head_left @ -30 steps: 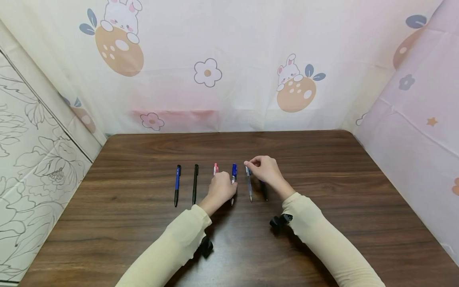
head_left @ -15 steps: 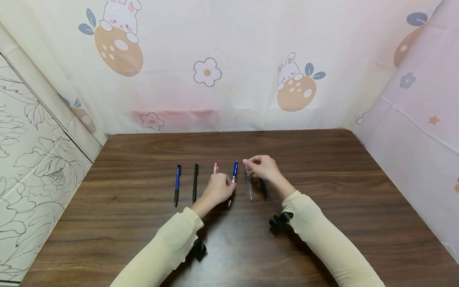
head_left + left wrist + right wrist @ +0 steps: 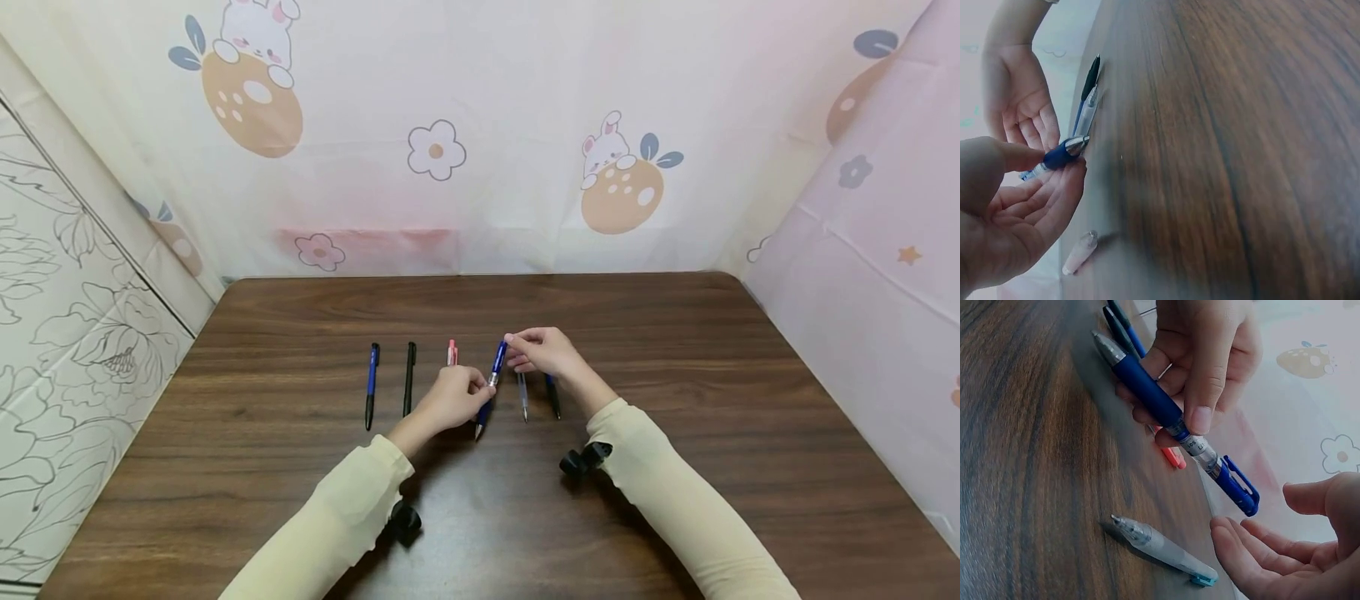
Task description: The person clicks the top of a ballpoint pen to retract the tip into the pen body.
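Note:
Between thumb and fingers, my left hand (image 3: 453, 396) pinches a blue pen (image 3: 1150, 394) by its middle. The pen is held tilted, silver tip toward me and clip end away, lifted off the table in the right wrist view. Close to the clip end is my right hand (image 3: 1310, 544), its thumb and fingers parted with a gap to the pen. Below my right hand lies a clear pen (image 3: 523, 400) with a teal end, partly covered in the head view. A dark pen (image 3: 552, 398) lies to its right. Under my left hand, a pink pen (image 3: 452, 352) is mostly hidden.
To the left on the brown wooden table (image 3: 225, 467) lie a black pen (image 3: 408, 379) and a blue pen with a black grip (image 3: 372, 383), roughly parallel. A printed curtain (image 3: 510, 200) hangs behind the table's back edge.
My left hand has taken the blue pen up from the row and tilted it, its clip end swinging right toward my right hand. The right hand has shifted slightly left.

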`<state>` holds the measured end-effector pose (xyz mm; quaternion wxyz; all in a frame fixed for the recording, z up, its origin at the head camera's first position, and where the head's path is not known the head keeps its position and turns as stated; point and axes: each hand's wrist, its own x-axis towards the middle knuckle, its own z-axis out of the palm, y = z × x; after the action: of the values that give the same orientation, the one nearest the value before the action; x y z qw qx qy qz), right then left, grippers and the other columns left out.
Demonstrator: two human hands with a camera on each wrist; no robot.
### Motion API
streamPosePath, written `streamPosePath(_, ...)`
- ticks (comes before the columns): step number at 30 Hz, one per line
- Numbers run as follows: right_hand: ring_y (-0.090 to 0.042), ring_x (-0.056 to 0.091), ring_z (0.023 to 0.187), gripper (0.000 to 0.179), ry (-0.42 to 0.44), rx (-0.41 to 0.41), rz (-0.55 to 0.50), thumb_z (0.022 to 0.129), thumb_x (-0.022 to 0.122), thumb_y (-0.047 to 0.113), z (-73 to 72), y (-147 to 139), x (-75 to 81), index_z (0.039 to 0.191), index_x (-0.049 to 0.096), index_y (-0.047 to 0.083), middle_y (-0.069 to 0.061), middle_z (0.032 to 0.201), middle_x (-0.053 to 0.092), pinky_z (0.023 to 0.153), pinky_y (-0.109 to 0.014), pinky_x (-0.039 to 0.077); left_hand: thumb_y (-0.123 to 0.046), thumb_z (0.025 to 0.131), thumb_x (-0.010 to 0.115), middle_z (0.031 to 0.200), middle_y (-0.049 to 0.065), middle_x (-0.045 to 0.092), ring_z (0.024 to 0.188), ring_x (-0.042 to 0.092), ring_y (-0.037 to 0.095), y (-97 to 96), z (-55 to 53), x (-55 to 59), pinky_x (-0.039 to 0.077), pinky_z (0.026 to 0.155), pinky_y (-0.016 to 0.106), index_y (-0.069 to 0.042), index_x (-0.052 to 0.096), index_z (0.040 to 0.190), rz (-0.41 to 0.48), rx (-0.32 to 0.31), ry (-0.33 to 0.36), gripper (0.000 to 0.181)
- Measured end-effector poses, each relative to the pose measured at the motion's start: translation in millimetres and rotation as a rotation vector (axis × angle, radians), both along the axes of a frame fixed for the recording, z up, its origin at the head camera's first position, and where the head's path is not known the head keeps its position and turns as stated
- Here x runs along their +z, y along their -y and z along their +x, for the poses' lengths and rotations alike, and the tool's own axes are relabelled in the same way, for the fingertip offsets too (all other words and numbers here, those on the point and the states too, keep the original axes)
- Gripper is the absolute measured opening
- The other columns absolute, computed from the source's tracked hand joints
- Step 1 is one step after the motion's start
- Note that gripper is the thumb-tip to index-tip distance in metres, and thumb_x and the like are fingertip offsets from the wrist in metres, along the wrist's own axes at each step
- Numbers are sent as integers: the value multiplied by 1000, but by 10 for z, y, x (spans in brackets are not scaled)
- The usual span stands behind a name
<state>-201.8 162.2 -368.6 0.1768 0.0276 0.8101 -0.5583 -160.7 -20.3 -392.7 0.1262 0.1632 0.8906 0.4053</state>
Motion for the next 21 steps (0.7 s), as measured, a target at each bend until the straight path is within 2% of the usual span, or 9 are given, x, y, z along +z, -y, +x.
streamPosePath(3, -16, 72, 84, 44, 35, 17, -49, 100, 52, 25, -4, 1, -12, 126, 54, -10, -29, 117, 65, 86, -35, 59, -17, 94, 60, 69, 8, 68, 51, 60, 8, 30, -1, -8, 51, 48, 20, -1, 69, 86, 46, -9, 54, 19)
streamPosePath(9, -13, 70, 84, 47, 90, 34, -147, 100, 52, 26, -14, 9, -22, 130, 50, -11, -28, 118, 64, 90, -35, 58, -17, 94, 61, 72, 12, 70, 58, 68, 16, 74, -1, 12, 56, 52, 25, 0, 68, 87, 126, 1, 135, 20)
streamPosePath(11, -12, 70, 83, 47, 108, 36, -185, 100, 52, 25, -14, 9, -17, 130, 49, -11, -24, 113, 67, 92, -35, 57, -17, 94, 60, 73, 12, 71, 60, 70, 18, 82, -2, 20, 57, 53, 26, 0, 68, 87, 138, 2, 155, 20)
streamPosePath(17, -10, 69, 78, 45, 153, 43, -323, 100, 49, 18, -18, 4, -7, 131, 45, -15, 0, 86, 70, 88, -31, 59, -17, 95, 59, 79, 14, 72, 63, 71, 18, 100, -5, 23, 59, 58, 28, 1, 68, 92, 181, -12, 205, 20)
streamPosePath(21, -9, 70, 78, 40, 183, 40, -401, 101, 48, 15, -25, 2, -25, 129, 45, -14, 2, 83, 71, 84, -27, 59, -15, 96, 58, 84, 16, 71, 62, 68, 15, 101, -4, 18, 61, 62, 30, 4, 67, 98, 248, -13, 264, 22)
